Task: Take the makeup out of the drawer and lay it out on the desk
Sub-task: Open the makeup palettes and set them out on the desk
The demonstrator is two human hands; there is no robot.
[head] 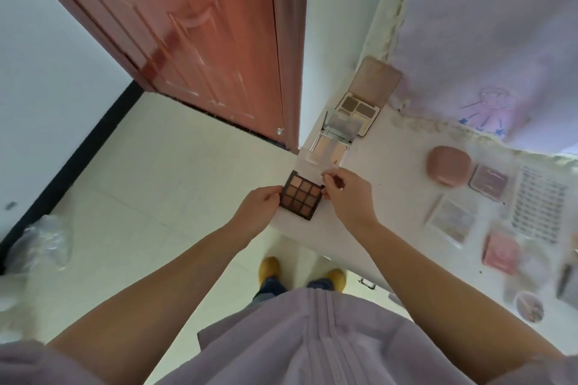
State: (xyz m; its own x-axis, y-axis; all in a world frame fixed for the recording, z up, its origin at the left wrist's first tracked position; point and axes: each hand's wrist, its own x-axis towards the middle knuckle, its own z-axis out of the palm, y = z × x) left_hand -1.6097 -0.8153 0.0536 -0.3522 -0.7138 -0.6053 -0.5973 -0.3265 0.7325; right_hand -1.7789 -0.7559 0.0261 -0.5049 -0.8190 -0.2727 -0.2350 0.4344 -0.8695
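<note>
At the near left corner of the tabletop (391,172), a person held a dark nine-pan eyeshadow palette (301,195) with both hands. Left hand (261,208): fingers curled against the palette's left edge, gripping it. Right hand (345,192): fingertips pinching at the palette's right edge and, apparently, at its clear raised lid (309,167), which was pale and hard to make out. The palette sat at the very edge of the tabletop, part of it apparently past the rim; whether its base rested on the surface could not be told

Beyond it, in a row toward the wall, lay an open pale palette (328,148) with a mirrored lid, and then an open four-pan palette (358,109) with a beige lid. To the right, well apart, lay further makeup: a rounded pink case (448,167), a square mauve compact (488,183), a sheet of small items in rows (536,209), a clear packet (453,222), a pink square compact (500,253) and a round clear container (529,306), all blurred. A drawer handle (367,283) showed below the tabletop near the person's yellow shoes (270,269)

Step judged in hand: opening and placing one palette as the next in the row, with much makeup already laid out. The next move would call for seating the palette wholly on the surface, clear of the rim, lid back, then releasing both hands; the chief risk was a tip off the corner
</note>
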